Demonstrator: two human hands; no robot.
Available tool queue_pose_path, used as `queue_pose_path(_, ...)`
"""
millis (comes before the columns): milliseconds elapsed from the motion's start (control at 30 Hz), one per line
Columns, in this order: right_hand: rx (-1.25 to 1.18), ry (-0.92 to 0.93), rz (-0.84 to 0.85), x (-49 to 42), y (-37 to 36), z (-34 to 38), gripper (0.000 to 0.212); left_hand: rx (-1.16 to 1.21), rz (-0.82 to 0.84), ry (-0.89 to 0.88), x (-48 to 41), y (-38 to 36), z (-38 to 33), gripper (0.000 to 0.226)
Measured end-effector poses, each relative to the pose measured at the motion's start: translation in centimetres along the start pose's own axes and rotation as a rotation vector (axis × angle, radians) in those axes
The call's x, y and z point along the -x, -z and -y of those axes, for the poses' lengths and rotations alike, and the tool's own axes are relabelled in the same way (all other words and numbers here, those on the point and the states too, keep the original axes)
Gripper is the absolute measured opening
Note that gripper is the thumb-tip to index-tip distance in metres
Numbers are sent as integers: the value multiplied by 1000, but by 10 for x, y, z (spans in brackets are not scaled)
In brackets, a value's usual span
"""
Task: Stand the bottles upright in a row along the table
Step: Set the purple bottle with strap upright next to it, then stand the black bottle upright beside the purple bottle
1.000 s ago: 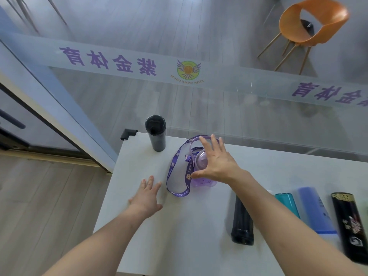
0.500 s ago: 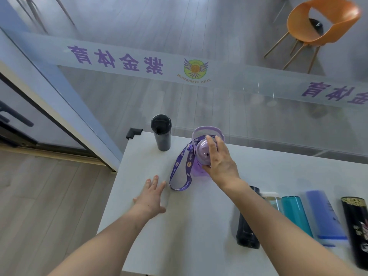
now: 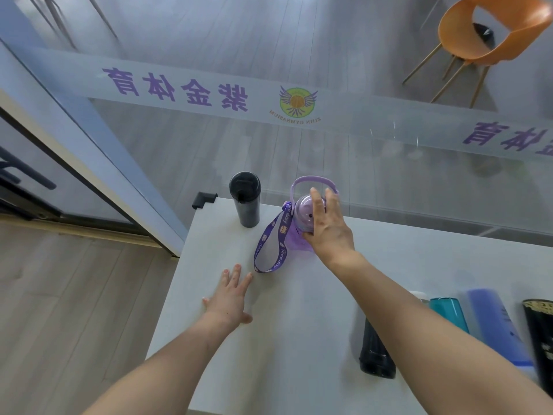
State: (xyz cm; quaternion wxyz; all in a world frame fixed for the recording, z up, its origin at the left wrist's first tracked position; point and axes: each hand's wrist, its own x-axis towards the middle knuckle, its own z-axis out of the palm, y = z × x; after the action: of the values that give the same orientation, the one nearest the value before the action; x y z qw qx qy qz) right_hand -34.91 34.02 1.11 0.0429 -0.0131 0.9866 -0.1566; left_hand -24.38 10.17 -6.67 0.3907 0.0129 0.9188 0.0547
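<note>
The right hand [image 3: 327,227] grips the lid of the translucent purple bottle with a carry loop and printed strap [image 3: 302,218], upright at centre frame, just right of the standing black tumbler [image 3: 246,199]. The left hand [image 3: 230,298] lies flat and empty on the white table [image 3: 299,324]. At lower right, 4 bottles lie flat, partly hidden by the forearm or cut by the frame edge.

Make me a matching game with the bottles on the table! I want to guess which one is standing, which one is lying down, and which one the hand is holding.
Things:
1. black tumbler
2. purple bottle
3. blue bottle
4. left hand

States:
A. lying on its side at the right
B. flat on the table, holding nothing
C. standing alone near the far corner
D. gripped at the lid by the right hand

Pairs: 1-C, 2-D, 3-A, 4-B
</note>
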Motion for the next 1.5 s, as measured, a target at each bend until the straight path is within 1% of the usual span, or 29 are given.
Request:
queue_pose_path(367,7,-14,-8,-5,0,4,98,-2,5,6,4,4,-4,109)
queue_pose_path(667,28,-10,3,-5,0,3,104,12,-6,0,5,4,-3,109)
queue_pose_path(1000,15,-12,12,-7,-1,2,103,5,-15,-17,4,2,-2,109)
queue_pose_path(1067,4,-10,29,-6,-1,2,105,4,-14,-20,4,2,-1,109)
queue_pose_path(1167,-14,-7,69,-3,6,4,122,5,-13,-30,4,2,0,108)
queue_pose_path(1200,2,7,60,0,10,4,126,-9,-15,-26,4,2,-1,107)
queue_pose_path(1233,10,31,34,6,15,2,125,-32,-24,-18,4,1,-3,106)
queue_pose_path(1267,-9,61,-6,15,20,-1,120,-54,-38,-6,4,0,-7,103)
queue_pose_path(1300,-52,98,-47,28,26,-8,109,-62,-60,5,5,0,-12,97)
queue_pose_path(1367,-110,201,-96,61,33,-31,74,-85,-137,-29,9,-4,-25,79)
queue_pose_path(1400,-88,252,-89,78,34,-47,58,-119,-184,-85,12,-7,-33,73)
queue_pose_path(1433,-49,291,-56,96,34,-64,46,-149,-217,-156,15,-11,-42,69)
queue_pose_path(1467,-8,315,-3,112,34,-82,40,-159,-225,-222,19,-16,-53,68)
queue_pose_path(1500,37,332,61,125,34,-98,39,-158,-214,-272,23,-22,-65,69)
